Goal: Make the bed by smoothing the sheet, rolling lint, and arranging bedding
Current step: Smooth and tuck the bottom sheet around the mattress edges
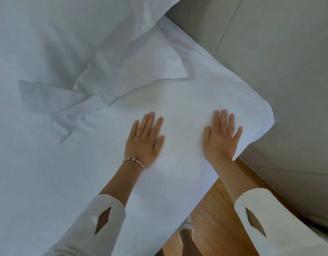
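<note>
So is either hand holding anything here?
Nothing is held. The left hand and right hand both lie flat, fingers straight, on the sheet.

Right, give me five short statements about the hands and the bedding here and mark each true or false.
1. Both hands lie flat on the white bed sheet. True.
2. The left hand grips a lint roller. False: it holds nothing, fingers straight.
3. A thin silver bracelet sits on the left wrist. True.
4. The right hand rests near the mattress corner. True.
5. The crumpled white duvet covers both hands. False: it lies beyond the fingertips.
</note>
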A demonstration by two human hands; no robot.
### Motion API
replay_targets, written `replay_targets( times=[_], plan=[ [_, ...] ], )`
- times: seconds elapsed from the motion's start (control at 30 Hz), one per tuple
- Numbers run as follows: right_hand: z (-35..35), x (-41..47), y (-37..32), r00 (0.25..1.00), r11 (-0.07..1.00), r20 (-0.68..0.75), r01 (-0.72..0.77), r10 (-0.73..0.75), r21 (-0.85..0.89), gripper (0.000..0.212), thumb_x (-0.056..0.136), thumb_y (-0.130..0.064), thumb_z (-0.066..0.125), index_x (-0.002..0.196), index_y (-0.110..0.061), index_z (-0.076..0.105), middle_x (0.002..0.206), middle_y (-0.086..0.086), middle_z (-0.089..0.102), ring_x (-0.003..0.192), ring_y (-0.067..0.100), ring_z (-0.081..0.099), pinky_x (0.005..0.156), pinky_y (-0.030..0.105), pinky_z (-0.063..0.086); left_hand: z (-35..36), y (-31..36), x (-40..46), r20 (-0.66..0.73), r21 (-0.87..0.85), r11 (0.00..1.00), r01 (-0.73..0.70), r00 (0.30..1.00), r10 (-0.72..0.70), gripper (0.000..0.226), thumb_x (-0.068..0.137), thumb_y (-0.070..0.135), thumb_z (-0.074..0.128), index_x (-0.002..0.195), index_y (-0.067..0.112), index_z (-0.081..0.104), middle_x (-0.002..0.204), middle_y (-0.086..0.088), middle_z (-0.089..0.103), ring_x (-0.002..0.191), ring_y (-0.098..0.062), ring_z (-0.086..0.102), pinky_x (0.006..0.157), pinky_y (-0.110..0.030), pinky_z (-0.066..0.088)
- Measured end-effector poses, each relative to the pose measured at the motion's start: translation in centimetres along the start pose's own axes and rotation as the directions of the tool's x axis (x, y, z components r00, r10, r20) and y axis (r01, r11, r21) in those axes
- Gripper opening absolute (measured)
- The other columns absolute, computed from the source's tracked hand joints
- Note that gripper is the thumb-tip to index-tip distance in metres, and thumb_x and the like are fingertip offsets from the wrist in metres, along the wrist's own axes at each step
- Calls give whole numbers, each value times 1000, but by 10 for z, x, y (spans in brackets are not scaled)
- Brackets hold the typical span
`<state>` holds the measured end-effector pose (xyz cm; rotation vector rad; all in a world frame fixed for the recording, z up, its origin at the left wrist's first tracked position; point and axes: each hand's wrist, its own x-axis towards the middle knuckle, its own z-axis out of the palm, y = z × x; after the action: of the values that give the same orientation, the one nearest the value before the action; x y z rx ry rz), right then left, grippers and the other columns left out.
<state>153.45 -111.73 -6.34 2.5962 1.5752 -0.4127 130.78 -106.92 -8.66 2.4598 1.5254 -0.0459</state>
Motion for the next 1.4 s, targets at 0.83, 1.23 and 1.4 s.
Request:
replay_targets(
  times=[0.83, 1.23, 1.4],
  plan=[
    [140, -420, -183, -35, -27, 367, 999, -930, 26, 67, 97, -50, 32, 154, -19, 17, 162, 4, 5, 149, 28, 1, 118, 53, 15, 69, -54, -516, 21, -234, 264, 936, 276, -961, 58, 95, 57, 8, 149, 40, -3, 158, 12, -10, 145, -9, -14, 118, -37, -8],
    [199, -617, -287, 280, 285, 336, 958, -899, -35, 66, 101, -43, 24, 153, -23, -13, 160, 0, -20, 146, 31, -20, 115, 53, -10, 83, -137, -744, 213, -259, 117, 959, 175, -961, 67, 89, 70, 5, 138, 43, -32, 145, 12, -41, 139, -12, -32, 117, -43, -12],
    [208, -720, -306, 137, 271, 366, 898, -921, 347, 47, 100, -24, 40, 147, -25, 37, 157, -7, 28, 144, 13, 27, 114, 32, 29, 95, -152, -831, 218, -307, 39, 951, 110, -970, 59, 96, 58, 6, 139, 43, -31, 149, 11, -37, 141, -14, -28, 118, -45, -8]
  ],
)
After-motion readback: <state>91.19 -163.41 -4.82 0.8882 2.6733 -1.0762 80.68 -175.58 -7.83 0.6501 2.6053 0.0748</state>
